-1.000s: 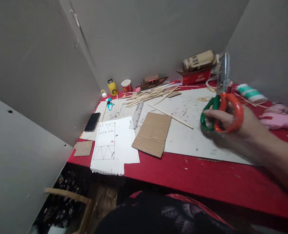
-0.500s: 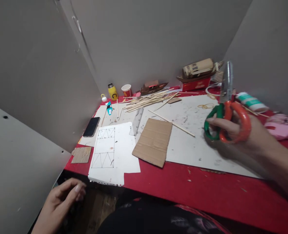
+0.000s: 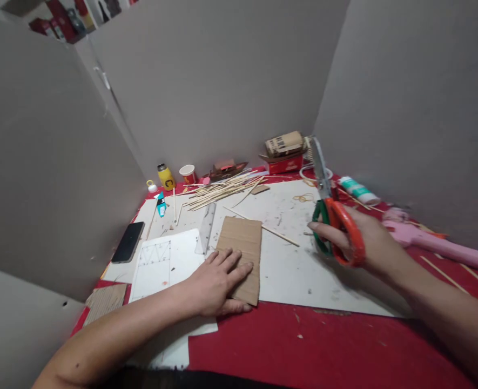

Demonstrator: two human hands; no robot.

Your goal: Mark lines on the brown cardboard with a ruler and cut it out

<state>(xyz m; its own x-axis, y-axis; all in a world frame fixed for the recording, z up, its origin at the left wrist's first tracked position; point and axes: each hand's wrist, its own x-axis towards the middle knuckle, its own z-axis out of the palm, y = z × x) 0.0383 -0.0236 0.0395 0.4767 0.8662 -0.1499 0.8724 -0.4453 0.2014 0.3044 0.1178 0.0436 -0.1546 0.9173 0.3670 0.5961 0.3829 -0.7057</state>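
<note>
Left hand: our left hand (image 3: 218,281) lies flat, fingers spread, on the near left corner of the cardboard piece (image 3: 241,256); its grip is wide and closes on nothing.
Right hand: our right hand (image 3: 360,243), right of centre in the frame, has its grip closed through the handles of the scissors (image 3: 331,216), one loop orange and one green; the blades point up and away and look shut.
Cardboard piece: it rests at the centre of the frame on the white sheet (image 3: 315,259) that covers the red counter (image 3: 303,351), its near edge close to the sheet's border.
Risk: we judge the blades could come near the spread fingers, since that hand sits right on the card.
Risk: the card may slide on the smooth sheet, because only one corner is pressed.
Left of the card: a paper with drawn triangles (image 3: 161,262), a clear ruler (image 3: 206,229) just beside the card, and a dark phone (image 3: 128,241) further left.
Behind: a loose pile of thin wooden sticks (image 3: 218,192); one long stick (image 3: 263,227) lies just past the card's far right corner, between card and scissors.
Far edge: a yellow bottle (image 3: 166,176) and a small cup (image 3: 189,174).
Right: a pink glue gun (image 3: 425,240) and a white tube (image 3: 358,190).
Surround: grey panels wall the counter on three sides.
</note>
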